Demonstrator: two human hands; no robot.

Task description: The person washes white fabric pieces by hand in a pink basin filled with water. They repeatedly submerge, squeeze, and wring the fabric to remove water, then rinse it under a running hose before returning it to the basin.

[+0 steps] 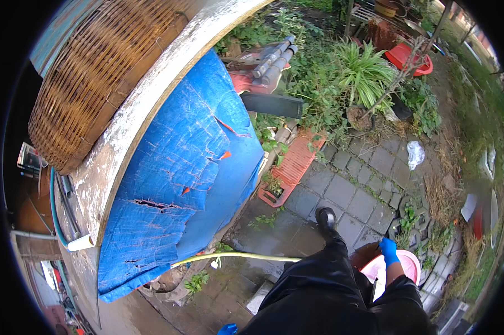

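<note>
My right hand (388, 250), in a blue glove, is curled at the far side of a pink plastic basin (411, 264). Its forearm crosses above the basin's pale inside. Whether the fingers grip the rim or a small dark thing beside it, I cannot tell. Reddish-brown wet ground (363, 254) shows next to the basin. Only a bit of my left hand (227, 329), also gloved in blue, shows at the bottom edge, its fingers cut off. My legs in black waterproof trousers (319, 284) and one black boot (327, 218) hide part of the basin.
A yellow hose (235, 254) runs across the wet paving (340, 188) toward my legs. To the left, a torn blue tarpaulin (185, 167) hangs below a worn board (151, 88) bearing a wicker basket (97, 75). A red plastic washboard (296, 165) lies ahead near plants (365, 75).
</note>
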